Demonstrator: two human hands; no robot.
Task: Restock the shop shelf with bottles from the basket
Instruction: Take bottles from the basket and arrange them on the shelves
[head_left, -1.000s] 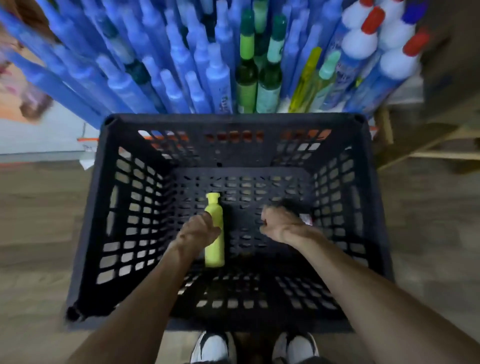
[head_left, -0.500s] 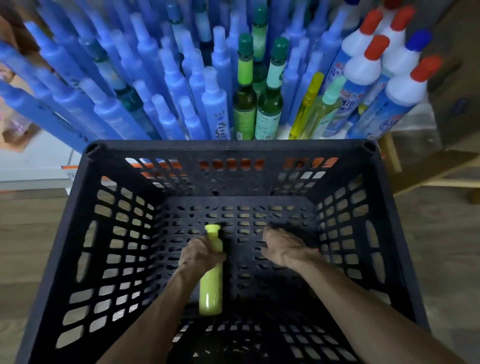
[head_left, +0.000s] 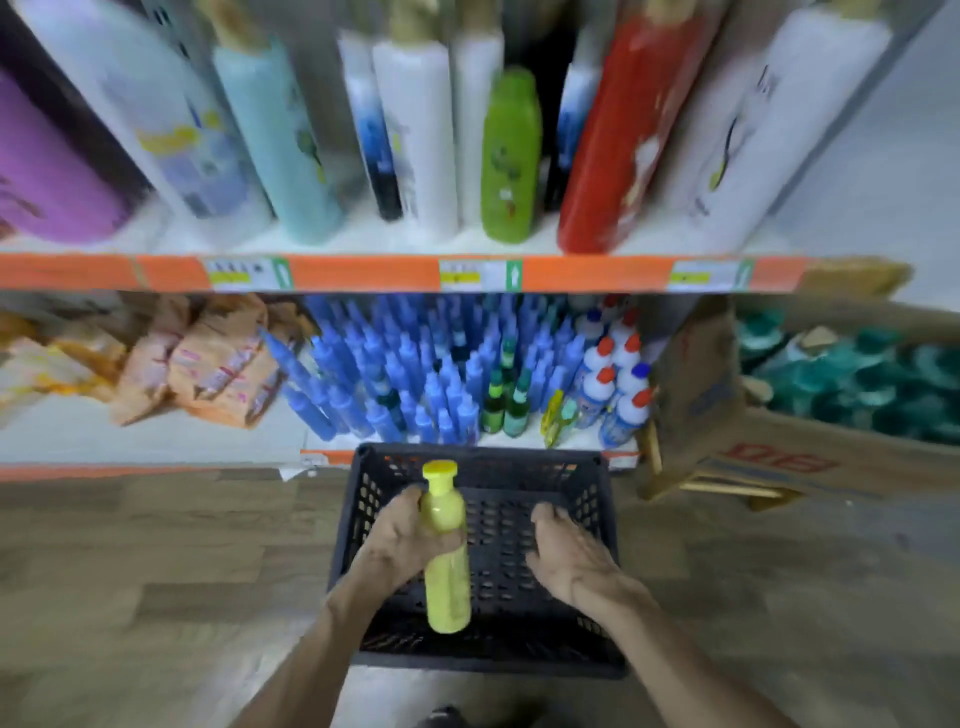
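My left hand (head_left: 400, 540) grips a yellow bottle (head_left: 445, 561) with a yellow cap, held above the black plastic basket (head_left: 602, 525) on the floor. My right hand (head_left: 566, 556) hovers over the right half of the basket, fingers relaxed and holding nothing. The upper shelf (head_left: 374, 273) with an orange edge strip carries tall bottles, among them a green bottle (head_left: 510, 161) and a red bottle (head_left: 623, 140). The lower shelf holds many blue bottles (head_left: 415, 374) and white bottles with red caps (head_left: 618, 384).
Orange packets (head_left: 208, 364) lie on the lower shelf at the left. A cardboard box (head_left: 810, 452) of teal-capped bottles stands at the right on a wooden stand. Wood-look floor surrounds the basket. The view is motion-blurred.
My left hand has lifted the yellow bottle up out of the basket. The view has pulled back and risen, bringing the upper shelf into sight. My right hand has come up out of the basket.
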